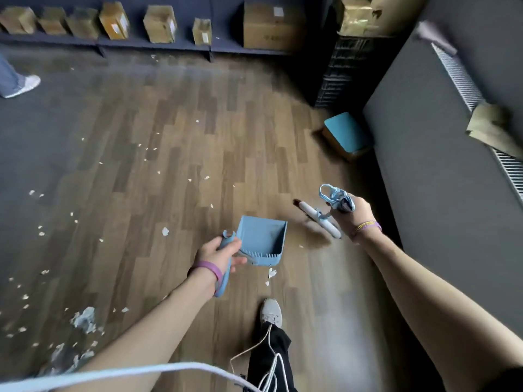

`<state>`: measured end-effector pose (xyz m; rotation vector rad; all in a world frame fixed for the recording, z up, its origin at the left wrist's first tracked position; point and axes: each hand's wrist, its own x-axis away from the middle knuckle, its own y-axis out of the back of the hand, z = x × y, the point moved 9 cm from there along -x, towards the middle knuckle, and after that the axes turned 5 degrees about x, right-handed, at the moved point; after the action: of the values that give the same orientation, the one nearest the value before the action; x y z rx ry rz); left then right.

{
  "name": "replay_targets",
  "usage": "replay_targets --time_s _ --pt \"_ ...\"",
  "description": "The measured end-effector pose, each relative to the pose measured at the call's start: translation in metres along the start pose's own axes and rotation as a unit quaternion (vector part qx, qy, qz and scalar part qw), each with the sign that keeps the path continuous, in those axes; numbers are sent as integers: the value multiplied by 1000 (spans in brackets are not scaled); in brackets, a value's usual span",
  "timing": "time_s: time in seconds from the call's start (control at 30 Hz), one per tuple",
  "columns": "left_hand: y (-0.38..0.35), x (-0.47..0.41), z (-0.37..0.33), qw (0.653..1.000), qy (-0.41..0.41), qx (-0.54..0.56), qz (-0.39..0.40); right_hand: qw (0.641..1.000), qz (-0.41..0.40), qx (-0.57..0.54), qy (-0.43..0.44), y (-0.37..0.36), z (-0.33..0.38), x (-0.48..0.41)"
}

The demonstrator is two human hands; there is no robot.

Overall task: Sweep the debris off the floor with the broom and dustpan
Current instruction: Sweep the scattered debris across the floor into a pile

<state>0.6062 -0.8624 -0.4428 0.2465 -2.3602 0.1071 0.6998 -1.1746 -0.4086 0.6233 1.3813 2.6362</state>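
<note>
Holding the pale-blue plastic dustpan (261, 240) by its handle, the left hand (219, 254) has its fingers wrapped around the grip. The pan hangs just ahead of the person's grey shoe (271, 311), and nothing shows inside it. The right hand (353, 213) is clenched round the top of the blue-handled broom (319, 219), whose white head sits low near the brown wood-plank floor (198, 123), just right of the pan.

White paper scraps (165, 231) lie scattered across the planks, mostly to the left, with a thicker grey-white heap (83, 318) at the lower left. A teal-topped stool (345, 134) stands further right.

Collecting looks barely begun. The next move likely calls for setting the pan's lip flat on the floor beside the nearest scraps and drawing the bristles toward it.
</note>
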Motion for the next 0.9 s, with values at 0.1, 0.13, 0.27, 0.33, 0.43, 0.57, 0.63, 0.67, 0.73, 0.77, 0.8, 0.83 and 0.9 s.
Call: replay_targets --time_s 0.1,0.13,0.27,0.33,0.43,0.57,0.63,0.67,0.73,0.77,0.8,0.83,0.9 --pt "-67 -27 -6 999 19 -11 27 1000 9 2 5 23 -44 -43" --pt "-84 -35 -7 999 24 -19 33 1000 9 -1 3 28 -61 -55" --pt "-135 -62 -7 996 30 -57 61 1000 11 3 10 36 -107 -98" --pt "-147 -74 -4 994 34 -76 65 999 29 9 -11 26 -129 -115" --pt "-155 -93 3 994 42 -82 58 996 63 16 -64 0 -162 -133" --pt "-151 -107 14 993 58 -92 50 988 131 74 -41 -54 -159 -130" --pt "-143 -111 17 993 62 -96 41 980 163 108 -37 -83 -149 -124" --pt "-136 -112 18 993 64 -97 35 977 175 120 -37 -98 -144 -120" --pt "-123 -113 18 993 66 -97 24 972 195 125 -39 -121 -134 -112" --pt "-114 -113 18 993 66 -96 18 971 201 121 -37 -131 -126 -107" --pt "-104 -113 19 993 67 -92 12 971 203 119 -32 -140 -118 -103" --pt "-93 -113 20 994 69 -88 5 971 204 118 -27 -148 -107 -97" --pt "-66 -111 22 994 73 -79 -5 970 209 121 -20 -164 -82 -84"
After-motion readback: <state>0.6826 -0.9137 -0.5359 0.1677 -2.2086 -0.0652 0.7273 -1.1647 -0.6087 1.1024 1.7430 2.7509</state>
